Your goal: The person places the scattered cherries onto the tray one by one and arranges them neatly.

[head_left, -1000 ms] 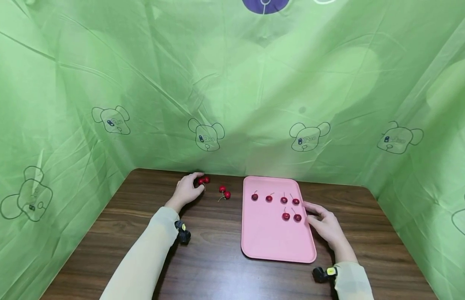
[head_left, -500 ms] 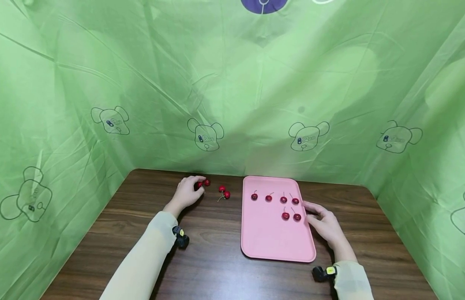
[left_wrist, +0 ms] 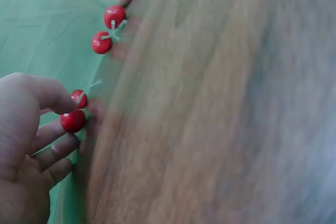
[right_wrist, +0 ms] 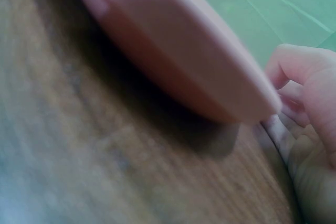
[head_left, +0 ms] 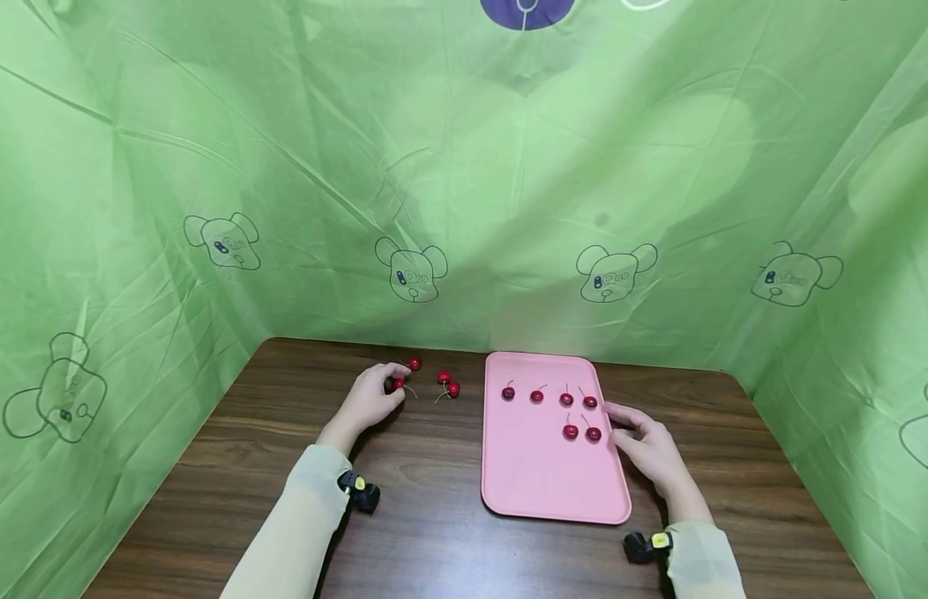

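Note:
My left hand point(head_left: 369, 401) is at the back left of the table, pinching a stemmed red cherry point(left_wrist: 72, 121) between thumb and fingers. Just behind it lies another cherry point(head_left: 415, 363), partly covered by the thumb in the left wrist view. A pair of cherries point(head_left: 448, 383) with crossed stems lies between this hand and a pink tray point(head_left: 539, 482). Several dark red cherries point(head_left: 566, 399) form a back row on the tray, with two cherries point(head_left: 581, 433) in front at the right. My right hand point(head_left: 651, 447) touches the tray's right edge with thumb and fingers.
The brown wood-grain table point(head_left: 419, 524) runs back to a green cloth point(head_left: 509, 308) printed with bear heads, which also hangs at both sides. Black wrist cameras point(head_left: 362, 492) sit on both sleeves.
My left hand has drawn one cherry toward me, away from the other it lay beside. The right hand, the tray and its cherries stay as they were.

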A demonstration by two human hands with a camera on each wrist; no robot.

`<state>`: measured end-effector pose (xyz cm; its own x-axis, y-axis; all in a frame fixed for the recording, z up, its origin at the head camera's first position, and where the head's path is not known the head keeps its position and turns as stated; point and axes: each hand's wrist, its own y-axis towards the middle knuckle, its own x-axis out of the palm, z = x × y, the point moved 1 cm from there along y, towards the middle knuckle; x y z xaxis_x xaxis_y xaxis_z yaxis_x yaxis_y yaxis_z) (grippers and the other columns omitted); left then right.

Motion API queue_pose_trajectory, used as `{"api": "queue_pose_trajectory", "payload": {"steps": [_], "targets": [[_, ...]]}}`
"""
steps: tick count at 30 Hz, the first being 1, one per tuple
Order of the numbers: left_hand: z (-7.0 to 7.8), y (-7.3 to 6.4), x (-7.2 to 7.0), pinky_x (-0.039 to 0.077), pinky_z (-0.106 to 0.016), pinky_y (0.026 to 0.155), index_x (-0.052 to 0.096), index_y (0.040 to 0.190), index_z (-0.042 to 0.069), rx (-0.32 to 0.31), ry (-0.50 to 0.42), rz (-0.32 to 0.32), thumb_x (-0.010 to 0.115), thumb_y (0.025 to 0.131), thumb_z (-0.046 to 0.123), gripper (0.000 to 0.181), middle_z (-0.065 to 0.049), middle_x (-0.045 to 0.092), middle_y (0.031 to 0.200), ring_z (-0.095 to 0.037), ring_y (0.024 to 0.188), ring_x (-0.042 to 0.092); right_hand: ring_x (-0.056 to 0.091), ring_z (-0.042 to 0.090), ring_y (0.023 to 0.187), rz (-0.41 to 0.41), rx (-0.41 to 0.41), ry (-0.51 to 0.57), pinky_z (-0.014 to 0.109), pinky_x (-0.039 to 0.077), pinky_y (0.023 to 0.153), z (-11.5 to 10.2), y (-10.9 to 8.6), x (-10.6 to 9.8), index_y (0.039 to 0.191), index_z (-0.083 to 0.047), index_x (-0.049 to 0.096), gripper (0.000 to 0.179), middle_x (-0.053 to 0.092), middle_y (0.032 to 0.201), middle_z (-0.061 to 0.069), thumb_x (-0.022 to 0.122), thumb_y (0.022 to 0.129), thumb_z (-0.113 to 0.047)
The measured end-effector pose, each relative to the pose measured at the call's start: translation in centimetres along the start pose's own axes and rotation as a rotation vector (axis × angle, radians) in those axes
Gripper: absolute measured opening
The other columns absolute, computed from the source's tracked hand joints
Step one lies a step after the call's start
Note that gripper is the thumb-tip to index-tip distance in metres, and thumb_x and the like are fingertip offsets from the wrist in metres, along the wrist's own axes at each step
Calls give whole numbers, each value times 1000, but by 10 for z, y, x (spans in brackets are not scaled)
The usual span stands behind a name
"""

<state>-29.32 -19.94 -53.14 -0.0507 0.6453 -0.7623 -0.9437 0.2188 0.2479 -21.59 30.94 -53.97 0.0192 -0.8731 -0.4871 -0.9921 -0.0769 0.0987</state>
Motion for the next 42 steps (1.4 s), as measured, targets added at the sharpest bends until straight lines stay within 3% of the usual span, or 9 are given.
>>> {"api": "queue_pose_trajectory", "payload": {"steps": [6, 11, 17, 28, 42], "targets": [[4, -9, -2, 48, -41, 84, 70, 121, 14, 1, -19, -41, 68, 82, 5, 41, -3, 71, 110, -20, 92, 61, 67, 22, 115, 3, 7, -36, 11, 48, 85, 1, 1, -1, 142, -6, 58, 49, 61, 140, 18, 70, 96, -15], [8, -16, -3, 49, -38, 81, 71, 119, 14, -13, -37, -40, 69, 81, 4, 40, -4, 70, 108, -20, 89, 61, 67, 19, 115, 2, 16, -41, 11, 48, 86, 1, 1, 0, 142, -7, 58, 49, 62, 140, 17, 69, 95, -15], [9, -21, 0, 48, -38, 83, 72, 118, 19, -65, -41, -27, 70, 83, 6, 38, 0, 68, 104, -18, 91, 60, 67, 16, 114, 0, 39, -45, 11, 47, 87, 2, 0, 0, 142, -11, 59, 49, 63, 139, 12, 70, 95, -18], [14, -26, 2, 49, -36, 79, 74, 110, 16, -34, -21, 9, 74, 85, 9, 26, 0, 69, 100, -16, 86, 60, 67, 13, 113, 4, 29, -20, 11, 48, 87, 4, 1, 0, 142, -12, 59, 49, 63, 139, 12, 71, 95, -18], [18, -27, 7, 49, -30, 69, 69, 100, 21, -83, -109, 65, 80, 87, 27, 18, 6, 69, 90, -11, 70, 59, 66, 20, 117, 3, 27, -32, 11, 47, 87, 3, 1, 1, 142, -11, 59, 49, 63, 140, 12, 70, 95, -16]]}}
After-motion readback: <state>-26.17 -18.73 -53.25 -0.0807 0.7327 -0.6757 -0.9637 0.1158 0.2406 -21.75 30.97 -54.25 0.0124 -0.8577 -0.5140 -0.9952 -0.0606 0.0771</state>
